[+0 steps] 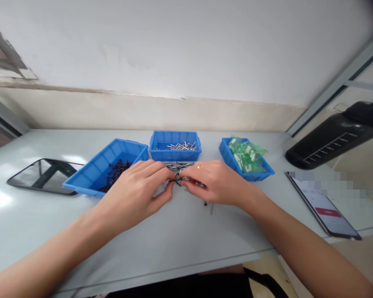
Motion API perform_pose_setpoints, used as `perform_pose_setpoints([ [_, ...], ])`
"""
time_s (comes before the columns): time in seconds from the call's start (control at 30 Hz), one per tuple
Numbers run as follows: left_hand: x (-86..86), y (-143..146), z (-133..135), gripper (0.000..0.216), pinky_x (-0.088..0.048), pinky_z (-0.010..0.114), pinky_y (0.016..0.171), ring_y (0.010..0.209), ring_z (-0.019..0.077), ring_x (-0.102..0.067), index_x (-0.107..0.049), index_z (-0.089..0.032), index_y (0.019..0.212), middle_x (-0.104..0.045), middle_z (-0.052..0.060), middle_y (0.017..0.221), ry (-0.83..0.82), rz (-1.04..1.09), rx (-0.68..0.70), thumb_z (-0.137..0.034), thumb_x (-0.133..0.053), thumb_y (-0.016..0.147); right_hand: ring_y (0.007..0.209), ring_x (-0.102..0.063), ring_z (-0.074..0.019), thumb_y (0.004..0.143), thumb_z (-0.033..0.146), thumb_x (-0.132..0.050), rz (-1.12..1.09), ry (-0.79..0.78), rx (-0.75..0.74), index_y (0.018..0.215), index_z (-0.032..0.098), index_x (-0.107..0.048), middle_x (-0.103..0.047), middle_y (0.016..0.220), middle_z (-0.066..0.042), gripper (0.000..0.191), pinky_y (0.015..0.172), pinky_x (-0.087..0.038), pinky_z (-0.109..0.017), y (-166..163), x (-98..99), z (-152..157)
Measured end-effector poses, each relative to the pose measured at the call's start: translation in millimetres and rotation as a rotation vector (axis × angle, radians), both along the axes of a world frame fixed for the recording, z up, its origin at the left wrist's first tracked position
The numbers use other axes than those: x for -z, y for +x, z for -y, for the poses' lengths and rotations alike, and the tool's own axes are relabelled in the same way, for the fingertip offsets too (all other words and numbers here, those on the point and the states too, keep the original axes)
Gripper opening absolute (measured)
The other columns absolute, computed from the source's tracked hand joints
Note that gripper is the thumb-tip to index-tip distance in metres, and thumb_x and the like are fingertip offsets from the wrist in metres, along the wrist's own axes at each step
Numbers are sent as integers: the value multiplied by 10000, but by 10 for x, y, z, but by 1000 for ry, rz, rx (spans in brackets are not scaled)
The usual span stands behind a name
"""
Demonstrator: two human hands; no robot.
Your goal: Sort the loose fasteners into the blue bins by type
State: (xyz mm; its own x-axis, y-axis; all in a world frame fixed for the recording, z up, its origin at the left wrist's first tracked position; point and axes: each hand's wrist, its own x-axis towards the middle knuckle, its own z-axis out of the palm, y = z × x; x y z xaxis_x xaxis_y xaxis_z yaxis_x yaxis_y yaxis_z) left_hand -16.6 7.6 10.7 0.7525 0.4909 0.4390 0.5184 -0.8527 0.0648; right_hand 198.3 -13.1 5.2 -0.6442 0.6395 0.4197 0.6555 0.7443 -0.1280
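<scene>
My left hand [136, 186] is closed in a pinch on a thin black screw [176, 181], above the middle of the table. My right hand [219, 182], a ring on one finger, pinches at the other end of the same small dark pieces; its fingertips partly hide them. Just behind and beneath the fingers lies a loose pile of silver screws [178, 166], partly covered by both hands. A single silver screw [211, 209] rests on the table below my right hand, with a small dark piece beside it.
Three blue bins stand behind: the left bin [95, 165] with dark screws [119, 167], the middle bin [175, 155] with silver screws [186, 146], the right bin [257, 177] with green plastic packets [247, 155]. A black-framed tablet-like object [40, 178], phone [326, 211] and black bottle [332, 136] flank them.
</scene>
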Motion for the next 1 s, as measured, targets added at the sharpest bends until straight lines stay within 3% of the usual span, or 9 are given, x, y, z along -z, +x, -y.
perform_pose_setpoints([
  [0.2, 7, 8, 17, 72, -418, 315, 706, 759, 159, -552, -564, -173, 878, -590, 7, 788, 25, 20, 64, -219, -510, 863, 669, -538, -127, 914, 244, -432, 60, -69, 0, 816, 163, -556, -614, 726, -6, 178, 622, -356, -245, -40, 1, 9],
  [0.47, 23, 19, 25, 90, -423, 320, 711, 769, 168, -547, -571, -167, 878, -587, 19, 787, 15, 6, 70, -223, -502, 867, 692, -554, -124, 914, 254, -446, 81, -159, 9, 839, 166, -552, -623, 767, -10, 157, 619, -359, -236, -54, -1, 3],
  [0.73, 13, -1, -29, 102, -420, 337, 744, 789, 173, -550, -564, -181, 883, -595, 10, 810, 11, -43, -1, -242, -482, 878, 710, -558, -137, 917, 254, -438, 47, -52, 34, 941, 169, -605, -633, 769, -11, 189, 643, -385, -247, 4, -42, 12],
  [1.0, 6, 29, -8, 161, -419, 324, 717, 750, 169, -526, -567, -181, 816, -571, 11, 767, -126, -62, 6, -270, -453, 887, 677, -588, -138, 921, 249, -422, -43, 148, -75, 911, 134, -626, -658, 736, -23, 235, 639, -412, -261, -35, 11, 22],
])
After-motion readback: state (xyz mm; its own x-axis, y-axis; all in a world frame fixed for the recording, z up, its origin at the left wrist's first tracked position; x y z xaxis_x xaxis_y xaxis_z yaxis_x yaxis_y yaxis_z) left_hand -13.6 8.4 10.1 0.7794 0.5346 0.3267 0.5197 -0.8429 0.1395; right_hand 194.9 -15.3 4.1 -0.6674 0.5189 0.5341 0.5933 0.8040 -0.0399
